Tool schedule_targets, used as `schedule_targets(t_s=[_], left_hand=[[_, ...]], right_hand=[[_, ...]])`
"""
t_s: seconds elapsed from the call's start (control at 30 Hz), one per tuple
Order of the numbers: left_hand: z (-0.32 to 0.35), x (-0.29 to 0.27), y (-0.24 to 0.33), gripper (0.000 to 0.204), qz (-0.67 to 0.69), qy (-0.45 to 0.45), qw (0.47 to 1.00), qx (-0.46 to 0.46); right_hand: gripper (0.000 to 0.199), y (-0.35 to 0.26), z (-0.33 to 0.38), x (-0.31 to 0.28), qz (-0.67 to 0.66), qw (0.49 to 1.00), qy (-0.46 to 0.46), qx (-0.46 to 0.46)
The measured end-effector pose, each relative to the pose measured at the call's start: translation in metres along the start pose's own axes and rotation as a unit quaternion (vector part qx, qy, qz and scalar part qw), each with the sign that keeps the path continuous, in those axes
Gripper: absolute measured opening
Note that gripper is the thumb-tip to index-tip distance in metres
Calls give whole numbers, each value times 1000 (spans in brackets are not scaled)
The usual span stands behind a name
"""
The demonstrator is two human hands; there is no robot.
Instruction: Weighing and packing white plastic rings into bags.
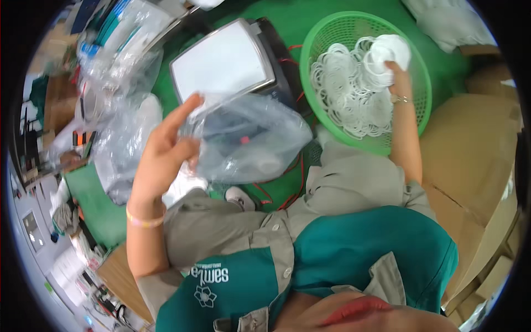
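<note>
A clear plastic bag [254, 135] hangs in front of me, its side against my left hand [168, 146]. The thumb and forefinger of that hand are spread at the bag's edge, slightly blurred; its other fingers are mostly hidden, and it appears to grip the bag there. At the right, my right hand [399, 80] reaches into a round green plastic basket [311, 61]. Its fingers are closed on a bunch of thin white rings [391, 51]. Many more white rings [340, 74] lie piled in the basket below.
Behind the bag stands a scale-like device with a flat pale top [218, 61]. Crumpled clear plastic [124, 122] lies to the left. A cardboard box [470, 149] stands close by on the right, and red cord [298, 188] runs across the green floor [232, 11].
</note>
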State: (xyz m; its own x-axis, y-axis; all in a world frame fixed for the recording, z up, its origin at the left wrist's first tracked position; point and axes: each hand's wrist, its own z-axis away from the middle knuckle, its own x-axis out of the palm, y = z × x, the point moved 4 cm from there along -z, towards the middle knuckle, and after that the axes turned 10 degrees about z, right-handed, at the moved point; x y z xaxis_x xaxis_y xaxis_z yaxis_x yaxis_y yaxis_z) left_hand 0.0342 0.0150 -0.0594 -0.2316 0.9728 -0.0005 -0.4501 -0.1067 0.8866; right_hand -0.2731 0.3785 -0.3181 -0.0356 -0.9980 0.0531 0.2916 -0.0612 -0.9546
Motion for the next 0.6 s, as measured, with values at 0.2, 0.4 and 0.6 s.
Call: schedule_targets(t_s=[0.2,0.4,0.6], left_hand=[[10,18,-3,72,-5,-26,1000,10],[10,46,3,83,48,-74,994,61],[21,59,-12,88,46,-115,992,11]], right_hand=[[45,-111,124,104,-217,893,-394,33],[46,-93,241,196,39,798,-589,119],[57,-24,262,218,394,497,-711,-304]])
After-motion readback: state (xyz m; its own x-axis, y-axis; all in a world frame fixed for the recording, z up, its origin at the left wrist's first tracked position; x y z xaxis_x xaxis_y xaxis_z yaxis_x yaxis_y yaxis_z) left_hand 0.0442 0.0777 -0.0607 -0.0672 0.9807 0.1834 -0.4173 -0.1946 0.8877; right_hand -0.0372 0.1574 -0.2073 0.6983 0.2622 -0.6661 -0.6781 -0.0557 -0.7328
